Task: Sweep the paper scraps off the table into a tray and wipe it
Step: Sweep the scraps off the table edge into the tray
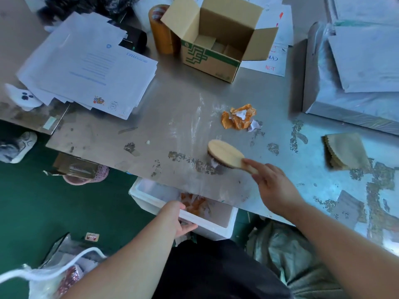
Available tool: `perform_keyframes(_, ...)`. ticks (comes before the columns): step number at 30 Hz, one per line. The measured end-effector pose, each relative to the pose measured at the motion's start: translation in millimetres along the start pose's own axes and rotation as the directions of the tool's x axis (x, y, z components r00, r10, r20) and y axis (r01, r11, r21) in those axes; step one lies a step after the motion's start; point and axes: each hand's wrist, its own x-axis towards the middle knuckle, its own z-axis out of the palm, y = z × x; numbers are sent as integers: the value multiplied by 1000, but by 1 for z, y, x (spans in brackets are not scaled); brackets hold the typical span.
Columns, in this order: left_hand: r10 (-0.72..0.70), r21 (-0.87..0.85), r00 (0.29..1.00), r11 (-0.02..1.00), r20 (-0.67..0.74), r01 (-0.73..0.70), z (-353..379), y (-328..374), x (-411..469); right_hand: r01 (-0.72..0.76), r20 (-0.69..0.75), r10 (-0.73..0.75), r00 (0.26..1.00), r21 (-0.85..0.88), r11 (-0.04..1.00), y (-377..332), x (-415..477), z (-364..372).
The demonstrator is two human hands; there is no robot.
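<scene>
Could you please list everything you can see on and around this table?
Table: one, grey metal, centre.
Paper scraps: one cluster, orange and white, mid-table.
Brush: one, pale wood, near table edge.
Tray: one, white, below table edge, scraps inside.
Cardboard box: one, brown and green, open, far side.
Tape roll: one, brown, beside box.
Papers: a stack, white, far left.
Cloth: one, yellowish, right.
Left hand: grips tray rim.
Right hand: holds brush.

Red "上海" shows on a white sheet point(267, 64); blue "11183" on an envelope point(97, 67).
</scene>
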Motion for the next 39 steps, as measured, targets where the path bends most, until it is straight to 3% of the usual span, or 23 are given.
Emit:
perform_keyframes(5,-2,-20,1000,1000,19,2,1,-1,-4,-76,-142,73,987,-20,997,12,46,-25)
perform_keyframes(12,0,-41,1000,999,-7,0,4,0,-10,-129,-187,118,975,-51,990,11,111,-50)
perform_keyframes(18,-21,-61,1000,998,-13,20,6,2,-10,-238,-10,238,971,-70,969,14,122,-39)
perform_keyframes(32,-55,-60,999,997,1,55,3,5,-12,-93,238,95,967,-18,995,-16,51,15)
perform_keyframes(39,-42,-52,999,998,17,43,0,5,-9,-73,281,74,957,-14,997,-31,8,47)
